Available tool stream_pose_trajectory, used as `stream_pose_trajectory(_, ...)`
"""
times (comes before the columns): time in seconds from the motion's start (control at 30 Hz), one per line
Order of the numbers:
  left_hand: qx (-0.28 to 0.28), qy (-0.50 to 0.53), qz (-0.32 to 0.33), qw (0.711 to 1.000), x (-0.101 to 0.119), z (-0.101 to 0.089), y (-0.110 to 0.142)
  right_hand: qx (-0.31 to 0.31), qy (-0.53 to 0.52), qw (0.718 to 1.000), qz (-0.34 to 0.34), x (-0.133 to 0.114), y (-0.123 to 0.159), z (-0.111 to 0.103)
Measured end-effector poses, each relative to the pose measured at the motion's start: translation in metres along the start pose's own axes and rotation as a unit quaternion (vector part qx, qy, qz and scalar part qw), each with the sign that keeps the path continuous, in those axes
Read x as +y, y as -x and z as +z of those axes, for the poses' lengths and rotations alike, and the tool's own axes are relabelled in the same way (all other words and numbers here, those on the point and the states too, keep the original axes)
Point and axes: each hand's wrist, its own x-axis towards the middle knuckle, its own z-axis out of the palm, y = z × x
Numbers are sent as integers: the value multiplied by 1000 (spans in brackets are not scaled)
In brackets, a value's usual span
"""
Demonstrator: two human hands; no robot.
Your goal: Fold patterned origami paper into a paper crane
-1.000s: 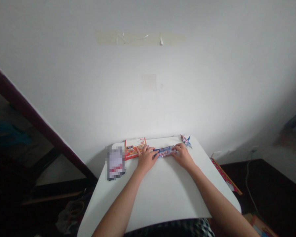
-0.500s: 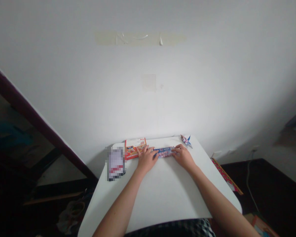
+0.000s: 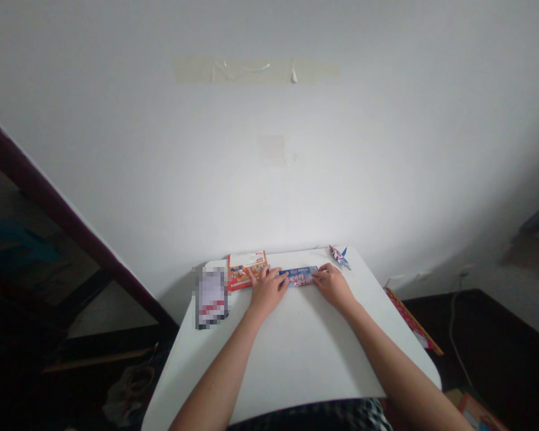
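Head view shows a white table (image 3: 305, 347) against a pale wall (image 3: 269, 197), with a blue printed strip (image 3: 299, 278) lying flat near its far edge, between the two hands. The right hand (image 3: 323, 277) has its thumb and fingers pinched on the strip's right end. The left hand (image 3: 272, 288) touches the left end, with its fingers spread; whether this grip is closed on the strip, I cannot tell.

To the left, a red and white printed card (image 3: 247, 263) is lying so near that the left fingers reach over its corner and hide part of it. Further left is a pixelated object (image 3: 212, 296), which cannot be read. Beyond the right hand, apart from it, a folded paper piece (image 3: 340, 257) rests by the far right corner. Past the table's right side, a red patterned item (image 3: 411, 320) and a cable (image 3: 452, 323) are seen.
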Motion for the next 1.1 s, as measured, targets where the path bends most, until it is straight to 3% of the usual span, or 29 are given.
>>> stream_pose_trajectory(0.43,-13,-12,-11,1000,4,-6,0,-40,-10,999,8,-4,-1,-5)
stream_pose_trajectory(1.1,0,-22,8,1000,5,-3,1,-39,3,999,27,-6,0,-2)
